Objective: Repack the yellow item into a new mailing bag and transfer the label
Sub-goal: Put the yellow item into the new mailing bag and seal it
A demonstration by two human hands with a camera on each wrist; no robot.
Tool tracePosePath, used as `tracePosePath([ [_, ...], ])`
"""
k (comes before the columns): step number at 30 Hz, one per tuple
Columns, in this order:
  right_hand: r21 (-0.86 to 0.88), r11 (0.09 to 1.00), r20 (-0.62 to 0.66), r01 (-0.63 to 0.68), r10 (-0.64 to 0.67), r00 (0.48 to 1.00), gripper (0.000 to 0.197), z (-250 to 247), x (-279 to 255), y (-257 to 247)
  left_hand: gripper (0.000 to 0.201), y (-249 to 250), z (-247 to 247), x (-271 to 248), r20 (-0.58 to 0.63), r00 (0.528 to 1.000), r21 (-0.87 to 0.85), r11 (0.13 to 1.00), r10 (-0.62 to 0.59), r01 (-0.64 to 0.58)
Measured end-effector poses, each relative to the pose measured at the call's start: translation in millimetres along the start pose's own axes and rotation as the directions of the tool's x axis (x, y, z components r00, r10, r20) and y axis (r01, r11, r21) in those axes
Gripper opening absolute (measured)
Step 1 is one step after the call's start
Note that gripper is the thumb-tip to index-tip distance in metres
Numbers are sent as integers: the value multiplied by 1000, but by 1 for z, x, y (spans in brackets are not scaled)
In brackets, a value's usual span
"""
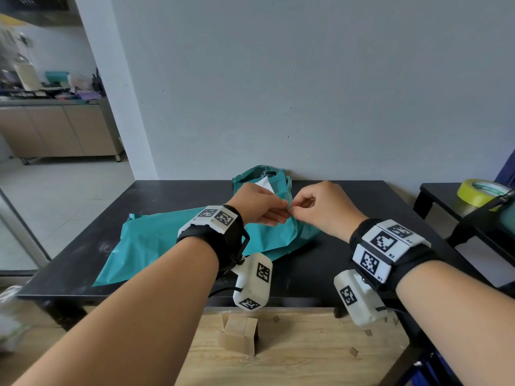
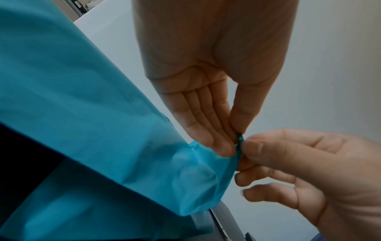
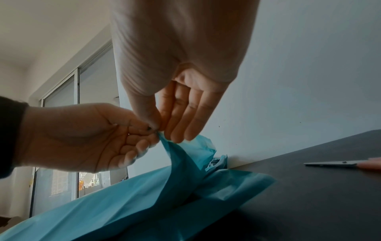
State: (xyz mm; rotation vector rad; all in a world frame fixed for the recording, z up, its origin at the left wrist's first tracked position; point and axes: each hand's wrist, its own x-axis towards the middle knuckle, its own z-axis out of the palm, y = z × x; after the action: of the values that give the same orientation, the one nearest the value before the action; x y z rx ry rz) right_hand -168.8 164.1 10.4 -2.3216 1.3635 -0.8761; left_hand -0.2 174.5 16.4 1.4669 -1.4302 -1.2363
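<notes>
Right wrist view alone shows scissors [image 3: 338,163] beyond both hands, left hand [image 3: 82,140] and right hand [image 3: 177,78], pinching the teal bag [image 3: 185,171].

The table [image 1: 172,196] top is bare along its far left, its near edge between the wrists, and its right side. The teal bag [image 1: 156,243] sprawls across the left and middle, its raised corner pinched between the left hand [image 1: 257,204] and the right hand [image 1: 324,208], which meet above the middle and block passage there. A second crumpled bag [image 1: 262,176] sits against the far wall, closing the far middle. Scissors [image 3: 338,163] lie flat on the right part. A tape roll [image 1: 479,192] occupies the side table at far right. Below the near edge, a small box [image 1: 239,334] stands on the wood floor.
</notes>
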Motion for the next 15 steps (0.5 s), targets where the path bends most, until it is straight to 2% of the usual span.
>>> tracePosePath([
  [7,-28,1000,14,12,-11,1000,10,-2,-1,-1,20,2,3,-2,-6,1000,-14,1000,-16,16],
  [15,32,999,40,-31,29,999,10,-6,-2,0,23,4,5,-2,-15,1000,-19,1000,-17,17],
])
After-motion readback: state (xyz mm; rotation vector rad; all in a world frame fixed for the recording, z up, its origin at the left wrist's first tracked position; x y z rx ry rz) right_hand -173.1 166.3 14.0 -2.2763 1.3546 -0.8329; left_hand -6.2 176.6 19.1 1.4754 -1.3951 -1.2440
